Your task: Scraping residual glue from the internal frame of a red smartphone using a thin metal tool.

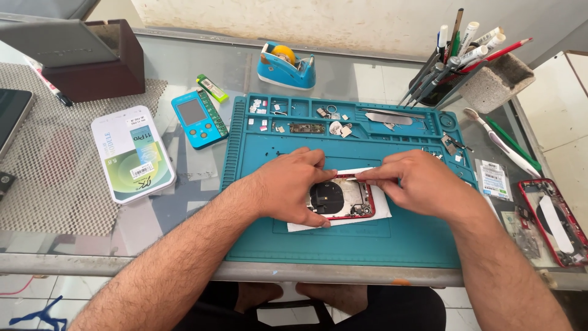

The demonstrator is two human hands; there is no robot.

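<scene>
Glass-topped and cluttered, the workbench carries a teal repair mat at its centre, with small screws and parts sorted in the mat's tray slots along the far edge. On the mat lies an opened red phone housing, back shell up with its dark round coil showing, resting on a white paper sheet.

At nine o'clock of the housing, the left hand clamps its side, thumb under the near edge and fingers curled over the top. At three o'clock, the right hand pinches a thin white strip along the housing's far edge; whether it is tape or a tool tip is hard to tell.

Toward ten o'clock sit a blue handheld tester and a white product box. At twelve o'clock stands a blue tape dispenser, and at one o'clock a cup of pens and tools. A second red phone frame lies at three o'clock, off the mat.
</scene>
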